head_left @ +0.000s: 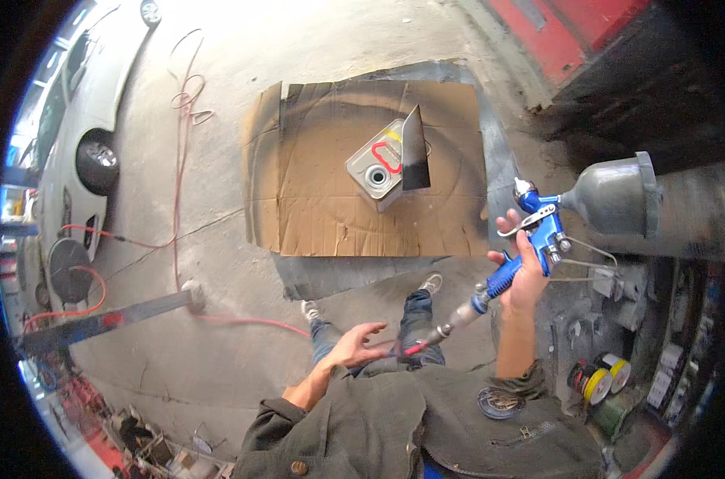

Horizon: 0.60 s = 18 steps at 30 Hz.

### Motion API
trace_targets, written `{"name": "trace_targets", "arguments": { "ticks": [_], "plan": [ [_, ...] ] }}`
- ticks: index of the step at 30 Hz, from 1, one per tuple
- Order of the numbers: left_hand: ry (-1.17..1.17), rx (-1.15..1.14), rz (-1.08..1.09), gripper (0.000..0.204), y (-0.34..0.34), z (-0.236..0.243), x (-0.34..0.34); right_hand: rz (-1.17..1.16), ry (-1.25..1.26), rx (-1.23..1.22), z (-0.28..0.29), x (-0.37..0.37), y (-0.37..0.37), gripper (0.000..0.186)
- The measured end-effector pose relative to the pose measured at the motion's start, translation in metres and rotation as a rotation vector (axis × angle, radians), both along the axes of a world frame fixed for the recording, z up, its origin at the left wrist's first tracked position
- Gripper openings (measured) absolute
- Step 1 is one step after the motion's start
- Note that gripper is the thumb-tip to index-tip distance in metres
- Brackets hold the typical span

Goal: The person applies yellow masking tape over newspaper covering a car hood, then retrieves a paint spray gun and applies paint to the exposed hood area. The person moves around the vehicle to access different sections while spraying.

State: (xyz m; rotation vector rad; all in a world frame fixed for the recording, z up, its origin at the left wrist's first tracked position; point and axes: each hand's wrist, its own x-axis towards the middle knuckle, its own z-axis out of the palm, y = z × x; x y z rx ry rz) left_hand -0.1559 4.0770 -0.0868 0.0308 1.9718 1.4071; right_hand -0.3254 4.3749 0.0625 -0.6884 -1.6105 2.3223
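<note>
Toward the right of the view, a blue spray gun (548, 233) is held by its handle in the right grip (527, 283), which is closed around it; fingers are placed near the silver trigger (530, 220), though whether it is pressed cannot be told. By this hold the nozzle is pointed away from the jacket (346, 411), presumably to keep mist off it. The left grip (353, 348) is open, with its fingers loosely extended near the red hose (259, 322); whether the hose is touched cannot be made out. Beyond the shoes, a metal can (361, 164) is stood on flattened cardboard (322, 191), and a dark panel (416, 160) is set at the can's right side, probably raised so that its surface is left exposed. Beneath the cardboard a dark sheet (322, 277) is spread, both layers seemingly used to shield the concrete floor (219, 180)
</note>
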Motion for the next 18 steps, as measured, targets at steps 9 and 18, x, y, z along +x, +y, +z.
{"name": "trace_targets", "arguments": {
  "ticks": [9, 18],
  "plan": [
    [0.049, 0.187, -0.338, 0.031, -0.158, -0.064, 0.060, -0.171, -0.067, 0.068, -0.020, 0.081, -0.172, 0.024],
    [-0.077, -0.053, -0.415, 0.022, -0.265, -0.092, 0.080, -0.334, -0.053, 0.144, -0.052, 0.074, -0.214, 0.008]
  ]
}}
